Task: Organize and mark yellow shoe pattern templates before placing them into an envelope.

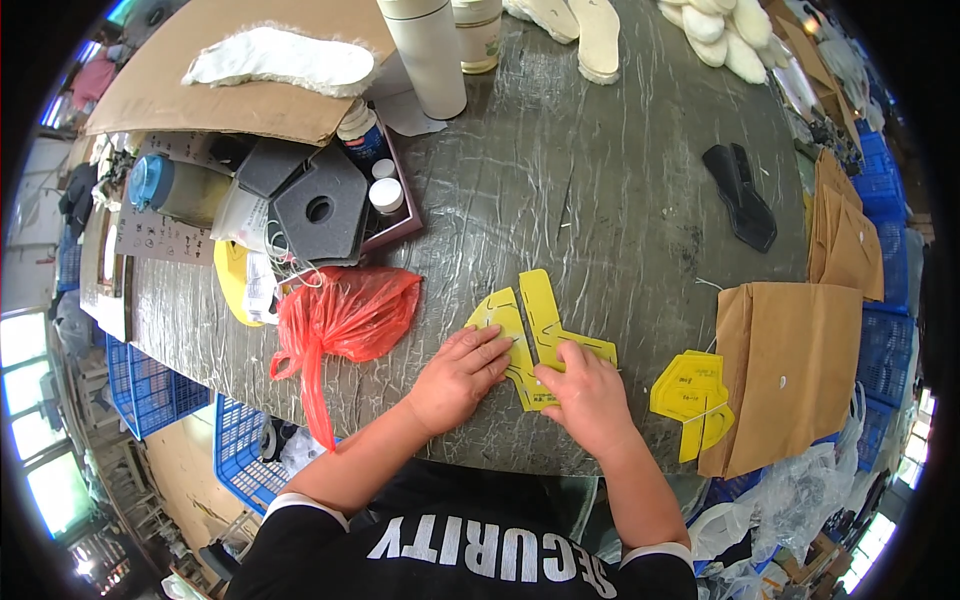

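One yellow template (543,302) near the wearer's edge of the counter (600,200); left hand (465,372) flat on it, nothing clamped; right hand (590,395) curled over it, can't tell if its grip is closed. Probably light, stiffish, slides easily; take by outer edges.

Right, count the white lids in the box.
3: one lid on the blue bottle and, lower in view, a smaller lid and a bigger lid. The foam may hide more.
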`<state>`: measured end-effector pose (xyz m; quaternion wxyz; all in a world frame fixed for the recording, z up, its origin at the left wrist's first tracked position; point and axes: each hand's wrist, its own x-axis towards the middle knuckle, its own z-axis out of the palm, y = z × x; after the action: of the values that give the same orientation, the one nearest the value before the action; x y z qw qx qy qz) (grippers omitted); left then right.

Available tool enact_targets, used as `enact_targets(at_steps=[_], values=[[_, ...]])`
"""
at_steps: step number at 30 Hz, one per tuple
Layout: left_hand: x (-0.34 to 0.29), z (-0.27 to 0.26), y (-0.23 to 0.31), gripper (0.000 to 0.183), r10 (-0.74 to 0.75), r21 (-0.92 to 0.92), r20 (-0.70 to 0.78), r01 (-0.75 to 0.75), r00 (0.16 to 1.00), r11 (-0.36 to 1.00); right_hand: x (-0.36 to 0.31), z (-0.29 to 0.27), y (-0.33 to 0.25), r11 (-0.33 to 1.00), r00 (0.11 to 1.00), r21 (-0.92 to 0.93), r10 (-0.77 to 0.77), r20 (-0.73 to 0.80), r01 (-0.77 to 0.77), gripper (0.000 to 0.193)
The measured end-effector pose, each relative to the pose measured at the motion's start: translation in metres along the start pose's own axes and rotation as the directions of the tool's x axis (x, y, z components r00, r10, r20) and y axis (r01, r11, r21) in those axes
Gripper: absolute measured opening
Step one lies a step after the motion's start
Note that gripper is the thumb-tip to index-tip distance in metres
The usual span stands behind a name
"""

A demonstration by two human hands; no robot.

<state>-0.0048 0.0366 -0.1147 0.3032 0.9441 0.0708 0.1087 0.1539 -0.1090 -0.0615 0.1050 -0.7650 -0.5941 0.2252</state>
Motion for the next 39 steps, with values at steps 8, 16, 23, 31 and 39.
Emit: enact_targets(at_steps=[8,16,23,31,39], values=[[-0.001,-0.001,-0.002,0.032,-0.009,0.032,0.088,0.006,0.996,0.999,-0.011,-0.003,0.004,0.968,0.983,0.228,0.137,-0.121,-0.107,0.038],[0.002,-0.003,-0.002,0.031,-0.009,-0.014,0.064,0.01,0.998,1.0,-0.047,0.02,0.002,0.699,0.763,0.715,0.468,-0.445,-0.012,0.023],[0.003,-0.002,-0.003,0.03,-0.031,-0.073,0.035,0.034,0.999,0.997,-0.017,0.048,-0.032,0.544,0.784,0.836,0.486,-0.386,0.074,0.006],[0.001,0.001,-0.005,0.028,-0.016,-0.07,-0.004,0.016,1.0,0.997,0.0,0.056,-0.029,0.77,0.82,0.632,0.307,-0.484,0.085,0.014],[0.003,-0.001,-0.002,0.03,-0.018,-0.061,0.004,0.018,1.0,0.998,0.0,0.057,-0.028,0.84,0.836,0.538,0.247,-0.49,0.067,0.014]])
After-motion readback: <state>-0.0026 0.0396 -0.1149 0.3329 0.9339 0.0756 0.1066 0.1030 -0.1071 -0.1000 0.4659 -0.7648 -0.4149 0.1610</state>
